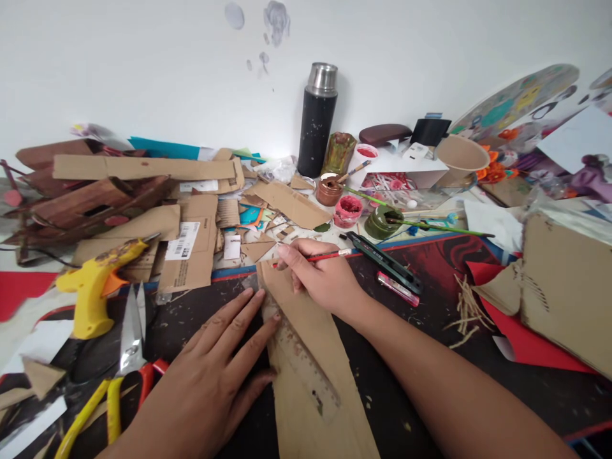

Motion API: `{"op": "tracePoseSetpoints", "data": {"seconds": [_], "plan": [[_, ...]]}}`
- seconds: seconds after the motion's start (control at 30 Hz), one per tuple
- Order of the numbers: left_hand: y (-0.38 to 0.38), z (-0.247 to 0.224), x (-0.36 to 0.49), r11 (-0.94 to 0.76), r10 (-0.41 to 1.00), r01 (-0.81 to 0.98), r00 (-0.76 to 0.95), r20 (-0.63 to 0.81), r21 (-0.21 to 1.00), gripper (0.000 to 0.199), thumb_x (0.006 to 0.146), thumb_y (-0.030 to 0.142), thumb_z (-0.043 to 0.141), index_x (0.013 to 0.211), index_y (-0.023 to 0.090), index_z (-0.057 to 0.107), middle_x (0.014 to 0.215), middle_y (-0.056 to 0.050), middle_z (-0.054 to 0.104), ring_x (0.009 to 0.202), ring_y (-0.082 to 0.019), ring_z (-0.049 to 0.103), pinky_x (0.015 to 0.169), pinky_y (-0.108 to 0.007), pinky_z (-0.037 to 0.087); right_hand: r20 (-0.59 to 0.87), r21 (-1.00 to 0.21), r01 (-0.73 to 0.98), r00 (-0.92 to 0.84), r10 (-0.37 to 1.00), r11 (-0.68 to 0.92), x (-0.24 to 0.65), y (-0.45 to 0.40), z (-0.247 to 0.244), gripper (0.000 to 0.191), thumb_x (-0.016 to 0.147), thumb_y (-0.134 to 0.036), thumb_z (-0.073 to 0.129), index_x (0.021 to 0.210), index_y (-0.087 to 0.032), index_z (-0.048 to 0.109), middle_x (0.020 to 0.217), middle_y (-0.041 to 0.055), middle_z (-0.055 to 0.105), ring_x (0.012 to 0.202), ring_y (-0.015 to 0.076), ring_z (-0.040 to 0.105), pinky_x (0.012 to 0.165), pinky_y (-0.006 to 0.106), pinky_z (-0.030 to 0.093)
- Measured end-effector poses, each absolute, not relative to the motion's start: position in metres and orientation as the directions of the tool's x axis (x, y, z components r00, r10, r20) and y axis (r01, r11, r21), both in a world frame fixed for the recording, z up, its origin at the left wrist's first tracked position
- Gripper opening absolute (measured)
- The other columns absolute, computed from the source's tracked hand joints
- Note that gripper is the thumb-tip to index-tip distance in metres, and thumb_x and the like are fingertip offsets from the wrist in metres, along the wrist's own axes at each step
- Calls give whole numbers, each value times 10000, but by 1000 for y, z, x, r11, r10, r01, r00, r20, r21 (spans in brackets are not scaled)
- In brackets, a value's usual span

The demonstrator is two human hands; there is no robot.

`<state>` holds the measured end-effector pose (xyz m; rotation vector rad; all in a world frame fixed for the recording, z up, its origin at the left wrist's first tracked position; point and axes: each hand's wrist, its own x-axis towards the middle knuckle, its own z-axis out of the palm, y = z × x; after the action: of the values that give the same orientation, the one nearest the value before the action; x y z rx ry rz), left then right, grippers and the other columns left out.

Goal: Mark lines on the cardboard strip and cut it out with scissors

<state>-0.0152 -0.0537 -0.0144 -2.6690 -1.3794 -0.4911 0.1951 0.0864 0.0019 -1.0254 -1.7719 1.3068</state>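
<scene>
A long strip of brown cardboard (329, 357) lies on the dark mat in front of me. Across it, at a slant, rests a clear plastic ruler (306, 366), smudged with brown specks. My left hand (232, 350) lies flat with fingers spread, its fingertips pressing on the ruler's upper part and the strip's left edge. Pinched in my right hand (318, 274) is a red pencil (325, 256), held almost level above the strip's far end. The pencil's tip is near the thumb and too small to make out clearly.
Left of my hand are scissors (131, 350) and a yellow glue gun (98, 287). A green cutter knife (382, 260) lies to the right. Behind stand open paint jars (348, 211), a black flask (317, 127) and cardboard scraps (287, 203). A cardboard piece (568, 287) sits far right.
</scene>
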Motion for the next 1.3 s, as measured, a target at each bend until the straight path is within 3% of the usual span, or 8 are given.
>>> {"op": "tracePoseSetpoints", "data": {"seconds": [0.17,0.37,0.7,1.07,1.3], "plan": [[-54,-14,-16,-584,784,807,534,316,85,539,1109,484,567,1548,177,630,1674,-194,568,1552,-385,537,1162,-541,576,78,-967,185,-448,891,177,195,86,1,450,1111,-550,596,848,-205,718,567,-45,600,544,133,582,606,268,454],[-55,-13,-14,-578,789,808,519,329,111,519,1108,467,567,1527,171,641,1677,-191,564,1554,-388,533,1163,-546,575,33,-990,108,-434,900,89,195,87,-1,510,1076,-655,614,850,-209,711,556,-39,602,509,139,586,555,268,449],[-54,-9,-14,-587,772,808,542,331,47,509,1122,493,525,1487,160,649,1633,-207,601,1510,-392,577,1063,-551,634,35,-991,98,-431,901,86,194,88,-1,521,1067,-668,621,865,-199,724,549,-38,601,497,137,588,540,263,458],[-56,-13,-14,-564,801,814,498,331,140,501,1103,493,571,1506,208,657,1674,-160,574,1533,-378,556,1152,-541,585,22,-997,52,-419,908,48,195,91,2,518,1052,-668,625,834,-203,695,558,-42,601,480,119,577,498,238,431],[-55,-11,-13,-573,791,811,509,339,118,510,1110,488,554,1517,197,650,1671,-167,577,1516,-383,572,1131,-540,596,31,-997,48,-420,907,56,195,92,2,529,1053,-671,613,811,-204,674,559,-43,597,479,116,578,506,234,446]]}}
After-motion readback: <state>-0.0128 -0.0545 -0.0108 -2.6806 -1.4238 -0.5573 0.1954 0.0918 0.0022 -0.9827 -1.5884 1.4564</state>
